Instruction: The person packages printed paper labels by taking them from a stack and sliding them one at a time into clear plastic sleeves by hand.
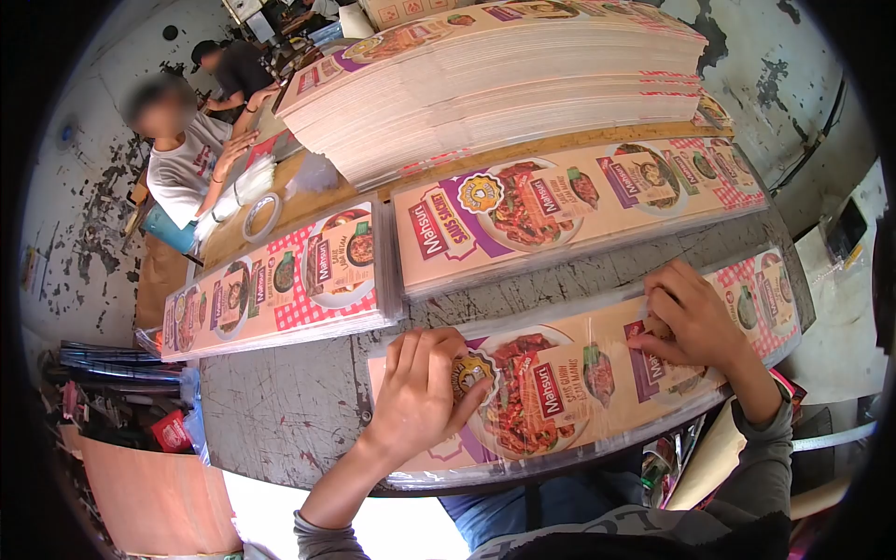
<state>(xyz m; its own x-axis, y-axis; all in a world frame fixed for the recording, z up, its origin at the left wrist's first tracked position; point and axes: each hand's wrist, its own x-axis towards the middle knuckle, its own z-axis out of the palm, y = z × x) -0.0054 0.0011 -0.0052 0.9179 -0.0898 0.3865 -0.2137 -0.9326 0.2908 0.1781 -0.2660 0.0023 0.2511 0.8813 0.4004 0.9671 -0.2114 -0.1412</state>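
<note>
A long printed food banner in clear plastic (560,401) lies along the table's near edge. On its left part rests my left hand (418,392), fingers curled and thumb reaching over a round yellow logo. Further right, my right hand (689,322) presses on the same banner with bent fingers, its fingertips partly hidden. Whether either hand pinches the plastic is hard to make out. Just beyond lies a stack of similar banners (560,205), and another stack (280,280) sits to the left.
Behind stands a tall pile of printed sheets (485,93). A tape roll (261,217) and plastic strips (245,187) lie on the wooden table at the left, where a person in a white shirt sits. Another person in dark clothing is further back. The grey table (280,420) has scratches.
</note>
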